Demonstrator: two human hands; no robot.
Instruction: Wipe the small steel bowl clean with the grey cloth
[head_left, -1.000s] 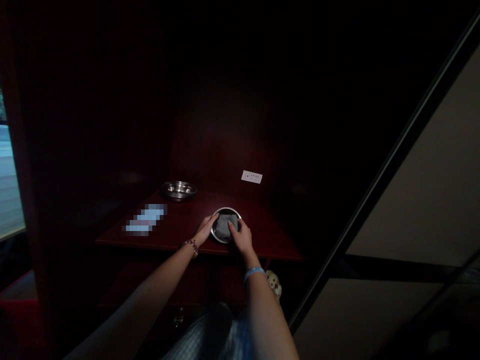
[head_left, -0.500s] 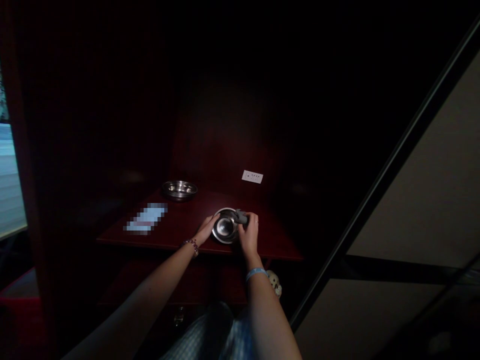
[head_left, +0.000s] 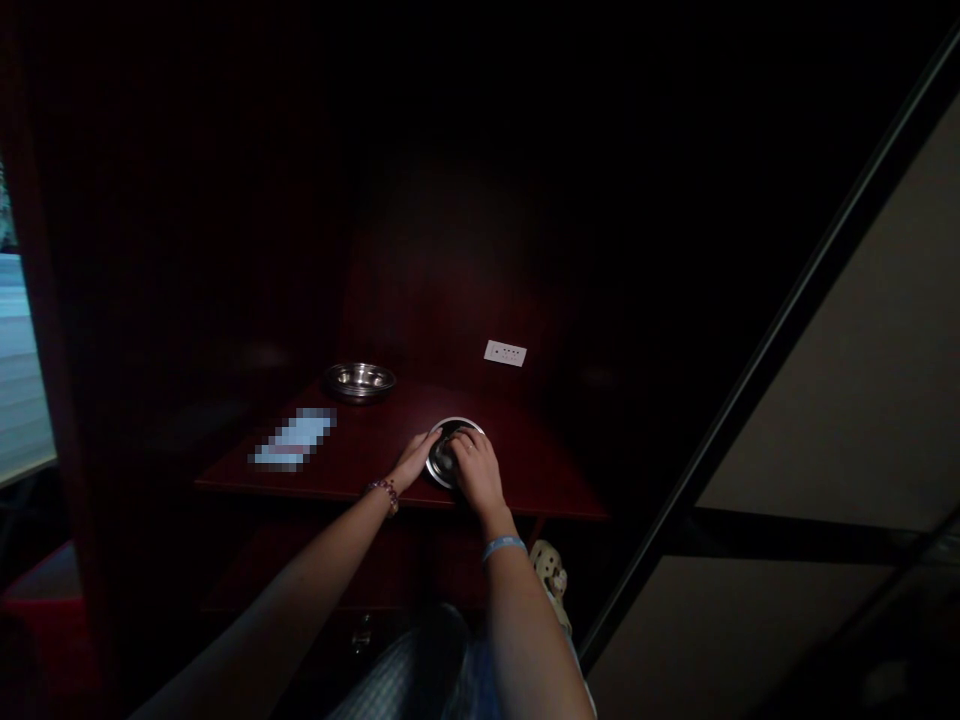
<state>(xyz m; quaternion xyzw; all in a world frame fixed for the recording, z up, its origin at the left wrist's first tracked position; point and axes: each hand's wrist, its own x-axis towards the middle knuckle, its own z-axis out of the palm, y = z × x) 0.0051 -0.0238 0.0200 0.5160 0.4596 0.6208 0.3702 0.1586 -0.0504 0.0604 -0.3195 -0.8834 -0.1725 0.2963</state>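
The person's left hand (head_left: pixel 412 460) is holding the L rim of a shiny, silver, round metal bowl (head_left: pixel 439 468), w/ its fingers lying along the edge, so this hand is being clamped on the bowl. The right hand (head_left: pixel 478 468) is bending over the R part of the same bowl, palm down, w/ the fingers pointing into the hollow. Its fingertips are hiding under the hand itself, so I cannot tell if they are pinching sth. or only pressing on the inner wall.

The bowl is thus sitting b/w both hands: directly to the R of the left hand, and under & to the L of the right hand. Neither hand is being clearly nearer, b/c both are reaching the bowl; the R one is covering more of it. Being round, the bowl is showing no long axis; its opening is facing up, approx. level.

All this is resting near the front edge of a dark-red wooden desk (head_left: pixel 540 470). Beyond the left hand, on its far L side, another silver metal bowl (head_left: pixel 360 384) is standing, well apart. Nearer, also L of this hand, a blurred pale rectangular item (head_left: pixel 294 438) is lying.
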